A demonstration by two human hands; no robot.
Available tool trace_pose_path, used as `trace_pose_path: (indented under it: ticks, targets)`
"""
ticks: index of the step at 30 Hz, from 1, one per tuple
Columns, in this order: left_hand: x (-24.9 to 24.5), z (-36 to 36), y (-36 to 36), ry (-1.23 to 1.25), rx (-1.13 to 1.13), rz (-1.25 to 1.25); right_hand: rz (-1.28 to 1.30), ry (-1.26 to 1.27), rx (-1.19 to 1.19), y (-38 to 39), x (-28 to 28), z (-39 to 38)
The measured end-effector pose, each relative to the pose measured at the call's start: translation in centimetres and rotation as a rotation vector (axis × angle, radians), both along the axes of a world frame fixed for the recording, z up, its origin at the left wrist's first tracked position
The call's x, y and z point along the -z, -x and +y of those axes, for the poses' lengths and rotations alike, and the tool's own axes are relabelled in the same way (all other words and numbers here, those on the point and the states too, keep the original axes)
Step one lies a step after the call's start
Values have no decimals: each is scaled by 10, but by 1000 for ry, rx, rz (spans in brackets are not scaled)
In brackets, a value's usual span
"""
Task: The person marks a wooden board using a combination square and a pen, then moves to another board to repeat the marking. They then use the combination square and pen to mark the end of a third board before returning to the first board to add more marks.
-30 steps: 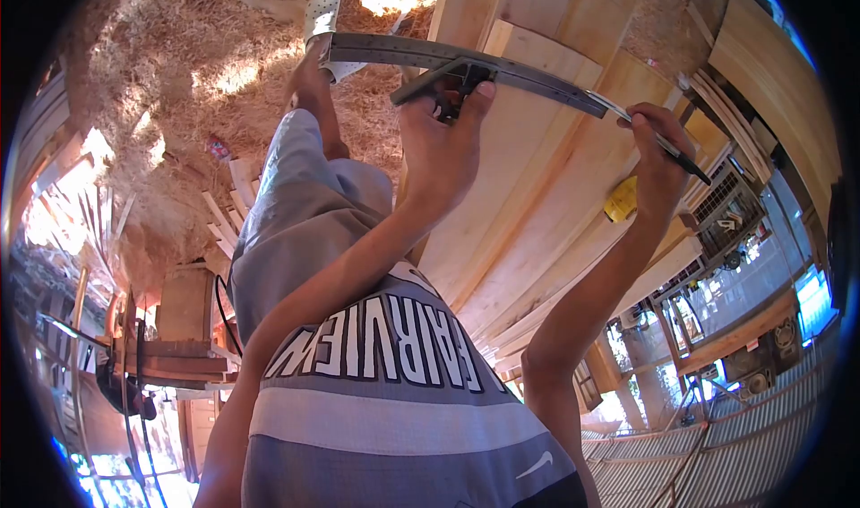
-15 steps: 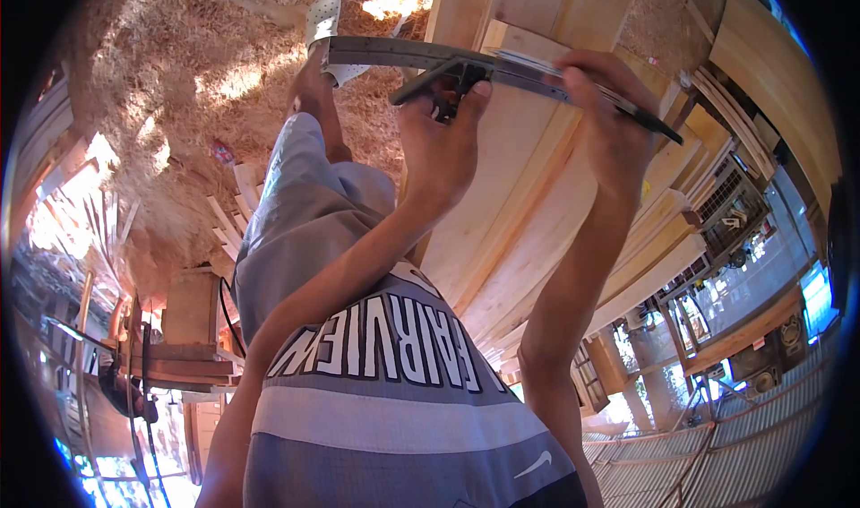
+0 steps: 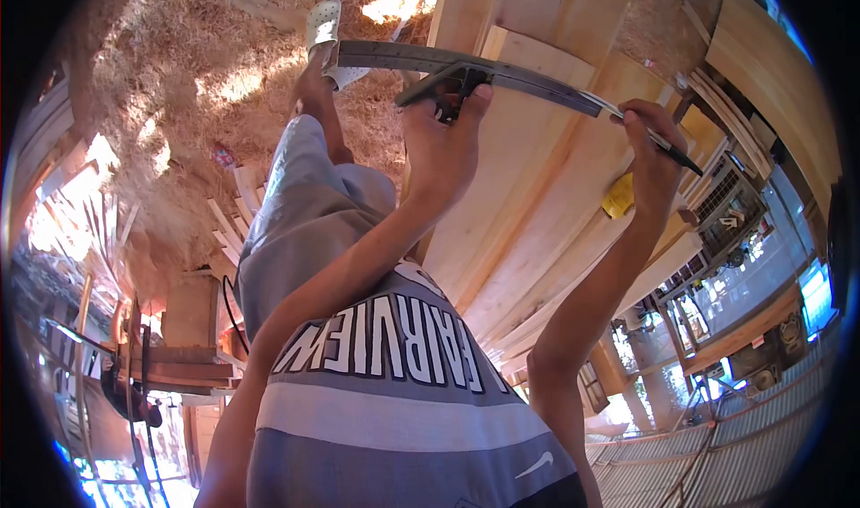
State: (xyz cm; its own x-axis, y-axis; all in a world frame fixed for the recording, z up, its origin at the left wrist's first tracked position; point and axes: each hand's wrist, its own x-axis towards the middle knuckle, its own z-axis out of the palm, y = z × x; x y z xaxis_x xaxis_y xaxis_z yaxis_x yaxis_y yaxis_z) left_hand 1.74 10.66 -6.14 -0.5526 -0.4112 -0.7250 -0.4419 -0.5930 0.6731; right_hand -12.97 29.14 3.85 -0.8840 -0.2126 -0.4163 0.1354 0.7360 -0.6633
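A combination square (image 3: 546,89) lies with its long metal blade across the pale boards (image 3: 520,159), its left end reaching out over the sawdust floor. My left hand (image 3: 442,150) grips the square's head, thumb on top near the blade. Near the blade's right end, my right hand (image 3: 652,141) pinches a slim pen (image 3: 667,147), silver toward the tip and black at the tail. The pen's tip points left, right at the blade's edge. Below the right hand, a yellow object (image 3: 618,195) rests on the boards, partly behind the forearm.
Wood shavings (image 3: 215,51) cover the ground at the left, where one foot in a pale clog (image 3: 323,24) stands. Timber offcuts (image 3: 228,230) lie left of my legs. More planks (image 3: 730,123) and a corrugated metal sheet (image 3: 708,463) are at the right.
My right hand has moved right with the pen, out toward the end of the blade, uncovering the yellow object. The left hand and the square have barely shifted.
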Motion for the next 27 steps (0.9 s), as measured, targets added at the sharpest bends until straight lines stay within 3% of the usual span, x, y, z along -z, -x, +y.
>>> trace_pose_path:
  ticks: [6, 7, 9, 11, 12, 14, 16, 18, 20, 23, 24, 26, 27]
  targets:
    - [2, 0, 0, -77, -87, 54, 195, -212, 55, -17, -17, -3]
    - [-3, -5, -1, -107, -103, 29, 214, -203, 73, -25, -22, -8]
    - [-11, -14, -8, -127, -89, 31, 222, 60, 262, -48, -37, -21]
    - [-16, -22, -25, 130, 36, 238, 194, 179, 323, -79, -44, -35]
    - [-35, -29, -28, 138, 71, 271, 143, 288, 359, -97, -47, -41]
    - [-78, -44, -35, 243, 253, 492, 255, 276, 407, -132, -53, -54]
    - [-91, -52, -42, 411, 423, 684, 307, 303, 515, -167, -66, -61]
    - [-102, -48, -49, 573, 686, 980, 313, 465, 858, -199, -73, -64]
    - [-120, -37, -53, 490, 872, 1216, 368, 538, 1057, -227, -81, -60]
    - [-142, -9, -63, 443, 1084, 1517, 651, 20, 997, -273, -80, -46]
    - [-142, -1, -71, 388, 1147, 1566, 675, -3, 1080, -289, -83, -42]
    - [-137, 14, -88, 185, 1378, 1359, 750, -319, 958, -325, -90, -36]
    - [-141, 19, -94, -89, 1442, 1210, 766, -432, 993, -341, -88, -37]
